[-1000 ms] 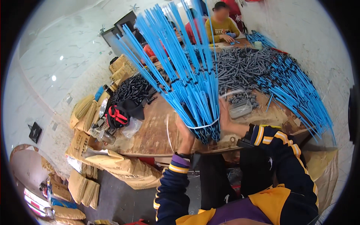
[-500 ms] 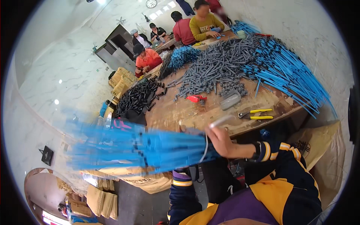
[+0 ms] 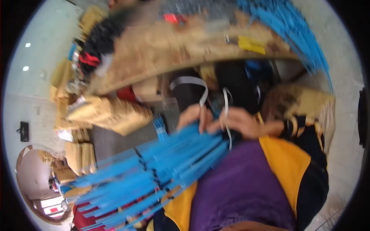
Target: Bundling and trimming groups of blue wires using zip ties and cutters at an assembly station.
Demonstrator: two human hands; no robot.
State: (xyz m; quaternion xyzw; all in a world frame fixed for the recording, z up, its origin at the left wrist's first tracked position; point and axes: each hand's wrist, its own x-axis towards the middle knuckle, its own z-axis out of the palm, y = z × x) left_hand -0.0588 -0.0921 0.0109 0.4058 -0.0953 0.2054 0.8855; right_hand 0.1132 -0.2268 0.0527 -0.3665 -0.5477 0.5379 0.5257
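Note:
A thick bundle of long blue rods (image 3: 154,169) lies across my lap, its far end fanning down to the lower left. My left hand (image 3: 194,115) and my right hand (image 3: 241,121) meet at the bundle's near end, just below the table edge. Both pinch a white strap (image 3: 200,90) that loops up above the hands and hangs down over the bundle. The picture is blurred, so the fingers' exact hold is unclear.
A brown worktable (image 3: 162,57) curves across the top, with yellow-handled pliers (image 3: 250,44), black parts and more blue rods (image 3: 296,34) on it. Cardboard boxes and brown bags (image 3: 108,113) stand on the floor at the left.
The blue bundle has swung from upright over the table down to my lap. The view has tipped downward, and both hands now hold a white strap at the bundle's end.

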